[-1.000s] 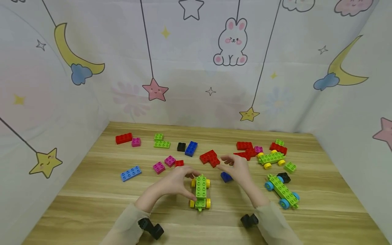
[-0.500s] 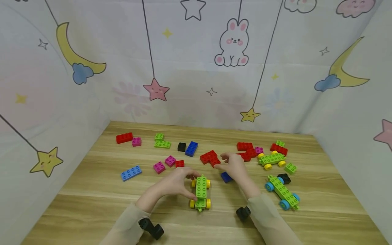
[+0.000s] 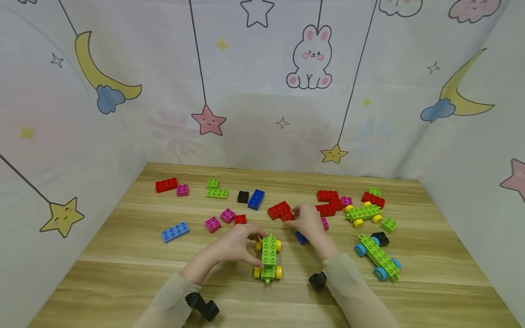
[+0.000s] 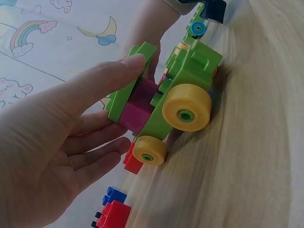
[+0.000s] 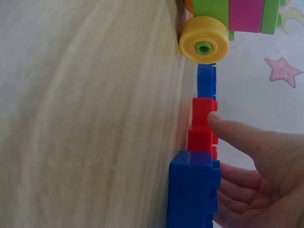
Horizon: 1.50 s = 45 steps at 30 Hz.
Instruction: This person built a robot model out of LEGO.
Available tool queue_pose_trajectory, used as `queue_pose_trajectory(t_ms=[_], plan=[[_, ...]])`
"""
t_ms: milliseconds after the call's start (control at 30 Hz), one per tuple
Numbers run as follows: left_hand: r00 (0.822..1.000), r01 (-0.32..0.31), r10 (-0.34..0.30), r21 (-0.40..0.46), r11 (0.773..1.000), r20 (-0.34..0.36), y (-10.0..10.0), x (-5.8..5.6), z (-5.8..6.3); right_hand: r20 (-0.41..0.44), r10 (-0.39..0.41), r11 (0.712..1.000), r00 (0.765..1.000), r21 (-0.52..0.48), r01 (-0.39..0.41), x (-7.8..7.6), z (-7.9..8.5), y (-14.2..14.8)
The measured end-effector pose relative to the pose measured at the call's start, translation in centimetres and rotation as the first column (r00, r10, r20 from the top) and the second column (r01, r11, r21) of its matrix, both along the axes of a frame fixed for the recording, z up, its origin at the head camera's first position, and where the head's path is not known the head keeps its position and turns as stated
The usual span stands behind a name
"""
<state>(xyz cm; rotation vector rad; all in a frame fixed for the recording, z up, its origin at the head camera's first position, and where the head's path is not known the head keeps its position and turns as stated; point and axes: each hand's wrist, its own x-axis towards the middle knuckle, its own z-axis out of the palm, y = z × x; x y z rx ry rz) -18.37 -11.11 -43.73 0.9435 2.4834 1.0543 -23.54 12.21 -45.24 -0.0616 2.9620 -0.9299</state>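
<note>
A green toy car [image 3: 269, 252] with yellow wheels stands on the table, a magenta brick [image 4: 138, 107] between its base and the long green top brick [image 4: 124, 97]. My left hand [image 3: 233, 242] grips the top brick, thumb at its near end and fingers at the far end. My right hand [image 3: 310, 225] hovers over the table right of the car, fingers loosely bent. Its thumb lies near the joined red bricks [image 3: 280, 211]; whether it touches them I cannot tell. A dark blue brick [image 3: 301, 237] sits below that hand, partly hidden.
At the right stand a yellow-wheeled green car base [image 3: 363, 212] and a blue-wheeled one [image 3: 379, 256]. More red bricks [image 3: 327, 196] lie behind my right hand. Magenta bricks [image 3: 213, 224] and a light blue brick [image 3: 175, 232] are on the left. A printed curtain [image 3: 254, 91] closes the back.
My right hand has shifted slightly left over the blue brick, closer to the joined red bricks, uncovering a magenta brick behind it. My left hand and the toy car stay put.
</note>
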Motion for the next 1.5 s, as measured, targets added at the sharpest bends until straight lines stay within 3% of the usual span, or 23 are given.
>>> queue_pose_trajectory(t_ms=[533,867,1033,1267,1500], plan=[[1.000,-0.006,0.005,0.016,1.000,0.020,-0.1,0.1,0.0,-0.030,-0.004,0.999,1.000,0.032,0.005,-0.4,-0.4,-0.3],[1.000,-0.011,0.010,0.009,1.000,0.021,0.0,0.1,-0.1,-0.038,0.009,0.998,0.999,-0.057,-0.012,0.6,0.6,0.7],[1.000,-0.014,0.014,0.008,1.000,0.024,0.0,0.1,0.0,-0.088,0.064,0.990,0.994,-0.121,-0.074,1.1,1.0,1.3],[1.000,-0.004,0.004,-0.014,1.000,-0.022,0.2,0.0,-0.2,-0.166,0.135,0.948,0.977,-0.266,-0.177,2.0,1.7,1.4],[1.000,0.001,-0.001,-0.005,1.000,-0.014,0.2,0.0,-0.3,-0.214,0.193,0.919,0.958,-0.303,-0.253,3.4,3.1,1.2]])
